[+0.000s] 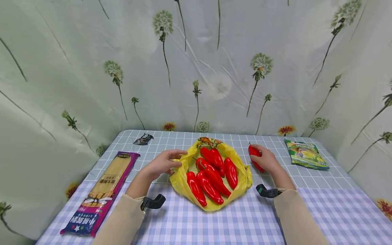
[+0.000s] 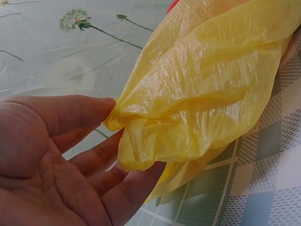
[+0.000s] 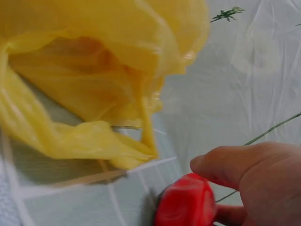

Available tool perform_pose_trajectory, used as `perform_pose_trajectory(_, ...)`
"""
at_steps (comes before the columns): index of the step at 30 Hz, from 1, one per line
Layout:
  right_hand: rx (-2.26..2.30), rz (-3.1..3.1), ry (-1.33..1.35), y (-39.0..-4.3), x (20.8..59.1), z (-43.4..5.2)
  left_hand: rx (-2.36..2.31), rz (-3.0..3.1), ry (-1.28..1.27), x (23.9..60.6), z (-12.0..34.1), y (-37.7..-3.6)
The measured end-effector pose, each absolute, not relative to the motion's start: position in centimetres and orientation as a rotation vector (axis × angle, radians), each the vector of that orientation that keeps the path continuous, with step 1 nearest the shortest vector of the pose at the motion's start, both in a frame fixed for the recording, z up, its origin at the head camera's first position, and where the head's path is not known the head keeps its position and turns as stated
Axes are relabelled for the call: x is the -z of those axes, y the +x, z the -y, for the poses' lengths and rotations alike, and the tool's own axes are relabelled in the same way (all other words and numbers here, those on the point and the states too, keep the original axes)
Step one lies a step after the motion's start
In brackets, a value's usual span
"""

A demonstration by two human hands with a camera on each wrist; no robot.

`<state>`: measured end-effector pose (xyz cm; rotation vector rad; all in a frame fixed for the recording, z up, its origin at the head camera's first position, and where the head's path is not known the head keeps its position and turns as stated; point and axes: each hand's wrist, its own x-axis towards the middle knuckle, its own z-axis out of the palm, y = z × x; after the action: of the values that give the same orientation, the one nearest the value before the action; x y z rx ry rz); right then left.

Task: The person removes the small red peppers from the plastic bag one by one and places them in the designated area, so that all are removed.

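A: Far left of the left hand (image 1: 162,164), a long noodle packet (image 1: 102,192) lies on the desk (image 1: 171,221); a small dark wrapper (image 1: 143,139) sits beyond it, near the back wall.

B: Left hand: fingers (image 2: 84,110) and thumb pinch the near edge of the yellow bag (image 1: 183,180). The wrist view shows the plastic (image 2: 197,94) folded between them.

A: Just right of those fingers, the bag lies spread open with six or so red peppers (image 1: 214,173) resting in it.

B: Right hand (image 1: 267,160), right of the bag: fingers curl over a loose red pepper (image 1: 253,153) on the desk, thumb (image 3: 225,162) on top of the pepper (image 3: 186,202). It looks gripped, not yet lifted.

A: Well right of that hand, a green snack packet (image 1: 307,154).

B: Judgement: the step in hand is bagging the last loose pepper. Next move calls for lifting it leftward over the rim while the left fingers hold the mouth open.
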<state>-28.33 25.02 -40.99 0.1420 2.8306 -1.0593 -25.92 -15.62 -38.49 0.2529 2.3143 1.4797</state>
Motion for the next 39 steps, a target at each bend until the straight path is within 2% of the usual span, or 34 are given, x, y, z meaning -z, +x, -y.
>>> perform_pose_trajectory(9,0.989,-2.909,0.050,-27.2,38.4,-24.3,-1.468,-2.314,0.263,38.7,15.7,-26.0)
perform_pose_trajectory(19,0.979,-3.091,-0.394,-26.1,36.1,-21.0,-1.482,-2.304,0.263,38.8,15.7,-26.1)
perform_pose_trajectory(29,1.021,-2.999,-0.745,-24.8,35.8,-17.8,-1.479,-2.301,0.280,38.7,15.9,-26.1)
perform_pose_trajectory(39,1.065,-2.771,-0.783,-24.0,35.7,-15.5,-1.481,-2.294,0.293,38.9,16.0,-26.3)
